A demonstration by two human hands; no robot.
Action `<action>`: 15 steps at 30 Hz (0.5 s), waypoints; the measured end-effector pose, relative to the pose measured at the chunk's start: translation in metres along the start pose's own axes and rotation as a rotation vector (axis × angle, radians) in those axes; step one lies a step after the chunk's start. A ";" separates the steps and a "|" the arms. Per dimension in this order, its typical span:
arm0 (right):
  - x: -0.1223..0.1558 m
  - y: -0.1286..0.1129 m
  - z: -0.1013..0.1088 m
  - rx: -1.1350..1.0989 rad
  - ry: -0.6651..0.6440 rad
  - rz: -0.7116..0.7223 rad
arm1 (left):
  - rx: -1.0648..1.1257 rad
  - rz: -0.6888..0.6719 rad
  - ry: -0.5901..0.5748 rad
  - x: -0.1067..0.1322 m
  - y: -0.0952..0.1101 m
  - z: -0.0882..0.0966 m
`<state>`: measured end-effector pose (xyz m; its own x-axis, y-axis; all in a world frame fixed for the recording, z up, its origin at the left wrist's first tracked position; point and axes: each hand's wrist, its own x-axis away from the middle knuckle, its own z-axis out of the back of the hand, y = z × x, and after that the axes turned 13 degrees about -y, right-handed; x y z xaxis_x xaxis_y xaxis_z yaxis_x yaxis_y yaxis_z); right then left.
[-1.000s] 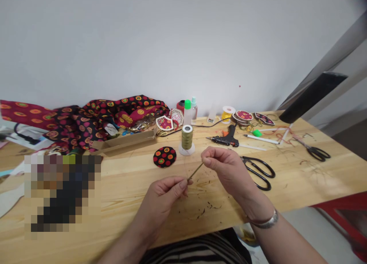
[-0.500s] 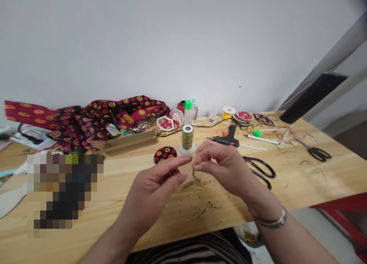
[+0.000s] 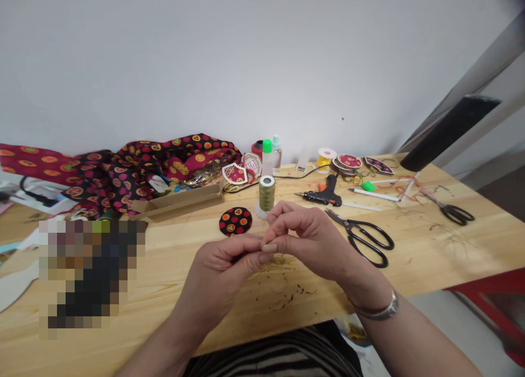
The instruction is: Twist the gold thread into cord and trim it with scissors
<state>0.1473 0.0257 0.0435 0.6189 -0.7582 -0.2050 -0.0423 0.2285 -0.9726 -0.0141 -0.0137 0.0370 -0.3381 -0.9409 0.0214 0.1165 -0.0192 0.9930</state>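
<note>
My left hand (image 3: 221,270) and my right hand (image 3: 305,240) meet at the fingertips above the table, both closed in a pinch. Between them is olive thread (image 3: 279,258), mostly hidden by the fingers, with a little showing just below. A cone of olive thread (image 3: 267,194) stands upright right behind my right fingers. Left of it a round black fabric-covered piece with red and yellow flowers (image 3: 235,222) lies flat. Black-handled scissors (image 3: 371,240) rest beyond my right wrist.
A black glue gun (image 3: 326,194), a white pen (image 3: 375,194) and a second pair of scissors (image 3: 453,213) lie to the right. Patterned cloth (image 3: 141,158) and a cardboard box (image 3: 180,203) are at the back left. Bottles (image 3: 267,158) stand against the wall. Dark thread scraps (image 3: 287,298) litter the front.
My hands, apart before, have come together. My left fingers have closed in a pinch against my right fingertips, and the thread that hung from my right hand is now mostly covered.
</note>
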 end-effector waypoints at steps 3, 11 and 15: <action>0.001 0.000 0.000 -0.021 -0.024 -0.024 | -0.007 -0.002 -0.027 0.001 -0.001 0.001; 0.004 0.002 0.002 -0.061 -0.091 -0.002 | -0.073 0.008 -0.036 0.004 -0.004 0.004; 0.004 0.010 0.000 -0.273 -0.113 0.067 | -0.004 -0.104 0.074 0.002 -0.008 0.006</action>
<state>0.1496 0.0250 0.0328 0.6902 -0.6710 -0.2709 -0.2857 0.0913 -0.9540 -0.0216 -0.0137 0.0302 -0.2789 -0.9560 -0.0907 0.0877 -0.1194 0.9890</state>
